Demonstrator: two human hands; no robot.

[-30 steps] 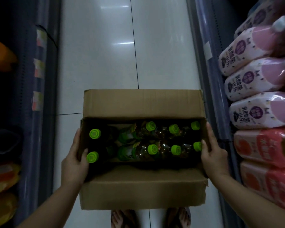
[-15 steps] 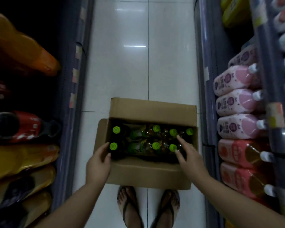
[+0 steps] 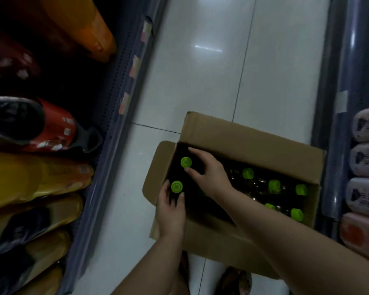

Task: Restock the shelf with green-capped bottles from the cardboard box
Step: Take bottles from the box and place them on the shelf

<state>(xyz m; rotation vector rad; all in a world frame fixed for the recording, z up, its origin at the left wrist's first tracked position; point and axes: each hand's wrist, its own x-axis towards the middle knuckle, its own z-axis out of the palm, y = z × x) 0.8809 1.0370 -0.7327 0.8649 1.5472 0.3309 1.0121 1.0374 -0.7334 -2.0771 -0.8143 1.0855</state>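
While each hand [image 3: 209, 171] grips one, both bottles [image 3: 186, 162] stand upright, caps skyward.

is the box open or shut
Open. The box has its flaps folded outward, and green caps show inside. Both hands, left and right, reach in at the two leftmost bottles.

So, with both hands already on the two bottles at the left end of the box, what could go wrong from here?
1. Each hand, left hand and right hand, seems to hold its bottle just below the green cap; such a narrow grip may slip during lifting.
2. The right forearm crosses over the remaining bottles, so it might knock them.
3. The cardboard box sits close to the feet; a dropped bottle could hit them.
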